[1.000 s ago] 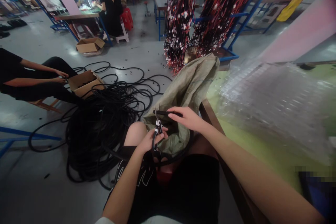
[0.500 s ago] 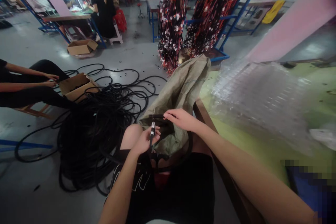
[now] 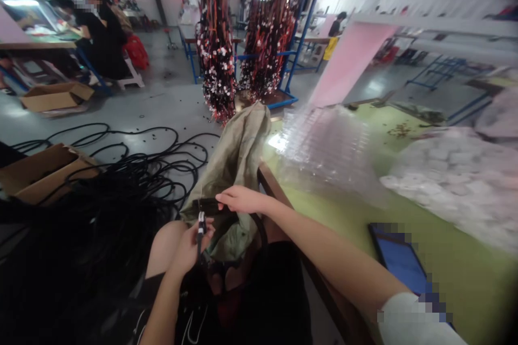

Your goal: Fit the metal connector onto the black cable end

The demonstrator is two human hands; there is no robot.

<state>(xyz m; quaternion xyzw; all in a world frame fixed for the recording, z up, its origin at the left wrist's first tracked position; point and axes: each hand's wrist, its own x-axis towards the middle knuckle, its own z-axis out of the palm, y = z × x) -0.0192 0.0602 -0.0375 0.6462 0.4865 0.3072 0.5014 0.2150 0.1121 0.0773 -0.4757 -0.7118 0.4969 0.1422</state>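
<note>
The person wears black shorts (image 3: 259, 302) with white print and a white sleeve (image 3: 408, 323); forearms bare.

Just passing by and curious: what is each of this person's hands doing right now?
Left hand: closed around small cutters.
Right hand: closed on a short black cable piece, over the open sack.

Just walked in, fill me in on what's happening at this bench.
A seated person works over their lap beside a green table. Their right hand holds a short piece of black cable at the mouth of a drab woven sack. Their left hand grips a small cutting tool just under that piece. A big tangle of black cable lies on the floor to the left, by an open cardboard box.
</note>
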